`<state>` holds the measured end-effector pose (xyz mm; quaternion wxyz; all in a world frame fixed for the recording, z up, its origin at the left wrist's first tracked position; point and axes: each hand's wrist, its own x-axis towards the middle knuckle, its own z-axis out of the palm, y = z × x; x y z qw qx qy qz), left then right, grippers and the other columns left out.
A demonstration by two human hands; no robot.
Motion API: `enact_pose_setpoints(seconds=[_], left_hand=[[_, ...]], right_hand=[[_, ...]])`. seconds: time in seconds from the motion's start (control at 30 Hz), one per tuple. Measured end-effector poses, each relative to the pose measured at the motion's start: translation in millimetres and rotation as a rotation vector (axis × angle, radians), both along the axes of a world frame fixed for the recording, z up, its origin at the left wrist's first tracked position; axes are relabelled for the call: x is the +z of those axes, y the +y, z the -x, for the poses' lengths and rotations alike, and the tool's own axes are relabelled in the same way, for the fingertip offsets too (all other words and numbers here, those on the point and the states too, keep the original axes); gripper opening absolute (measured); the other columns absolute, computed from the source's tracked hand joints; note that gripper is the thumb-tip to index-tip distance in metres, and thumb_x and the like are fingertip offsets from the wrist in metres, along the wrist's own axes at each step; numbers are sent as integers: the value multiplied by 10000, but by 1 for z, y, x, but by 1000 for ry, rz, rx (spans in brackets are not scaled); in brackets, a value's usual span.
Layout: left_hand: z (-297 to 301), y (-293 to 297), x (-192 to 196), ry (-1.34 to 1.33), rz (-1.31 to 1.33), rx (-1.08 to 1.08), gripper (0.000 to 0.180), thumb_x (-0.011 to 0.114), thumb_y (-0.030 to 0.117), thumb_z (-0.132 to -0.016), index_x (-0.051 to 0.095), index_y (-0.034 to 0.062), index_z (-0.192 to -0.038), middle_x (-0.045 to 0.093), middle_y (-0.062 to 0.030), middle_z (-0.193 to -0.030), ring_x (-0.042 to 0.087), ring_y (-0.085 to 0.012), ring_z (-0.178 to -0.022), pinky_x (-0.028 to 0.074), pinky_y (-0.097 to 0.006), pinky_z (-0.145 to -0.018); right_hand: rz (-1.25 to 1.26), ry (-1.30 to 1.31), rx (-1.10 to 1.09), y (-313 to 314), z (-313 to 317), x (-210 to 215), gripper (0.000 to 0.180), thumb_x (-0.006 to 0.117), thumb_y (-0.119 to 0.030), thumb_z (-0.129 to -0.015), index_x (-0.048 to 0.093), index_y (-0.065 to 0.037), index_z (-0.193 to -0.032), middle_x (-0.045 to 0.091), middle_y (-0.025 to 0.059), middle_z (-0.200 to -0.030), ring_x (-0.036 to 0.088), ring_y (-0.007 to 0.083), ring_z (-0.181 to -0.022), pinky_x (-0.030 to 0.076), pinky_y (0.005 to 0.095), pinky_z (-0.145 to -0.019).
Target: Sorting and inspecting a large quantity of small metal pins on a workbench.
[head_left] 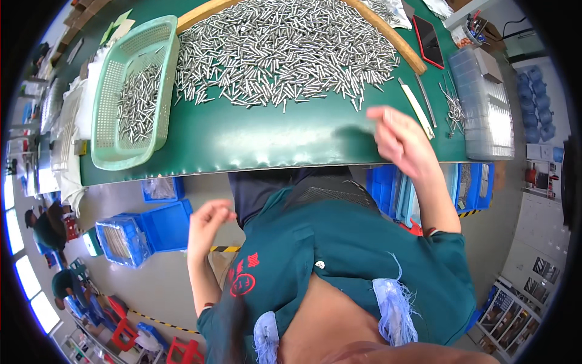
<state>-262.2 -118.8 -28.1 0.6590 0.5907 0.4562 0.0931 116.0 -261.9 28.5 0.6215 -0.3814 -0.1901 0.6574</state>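
We see green table (pixel 242 142) as landmark. Big heap of metal pins (pixel 285 48) covers table's far middle, ringed by curved wooden strip (pixel 394 42). Green mesh basket (pixel 130 91) sits on table's left end, some pins inside. Clear plastic boxes (pixel 485 103) stacked at table's right end, red phone (pixel 428 41) beyond them. Right hand (pixel 400 139) hovers over table's near edge, right of heap, fingers loosely curled, holding nothing we can make out. Left hand (pixel 207 223) off table, below near edge, fingers half curled, looks empty.
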Motion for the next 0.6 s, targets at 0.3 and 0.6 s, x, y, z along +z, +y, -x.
enact_pose_setpoints(seconds=[0.3, 0.6], left_hand=[[-148, 43, 29, 42, -971, -265, 195, 638, 180, -788, 603, 63, -940, 598, -82, -777, 599, -225, -728, 479, -311, -630], [-171, 42, 12, 169, -1153, -379, 209, 642, 223, -771, 574, 97, -924, 523, -60, -790, 557, -239, -766, 439, -365, -688]], right_hand=[[-128, -1548, 96, 85, 39, -16, 174, 607, -174, -819, 633, -96, -972, 548, -1, -769, 522, 104, -635, 435, 242, -586], [-172, -1816, 103, 83, 48, -29, 119, 628, -221, -795, 613, -120, -856, 529, 28, -797, 570, 199, -746, 459, 316, -620]])
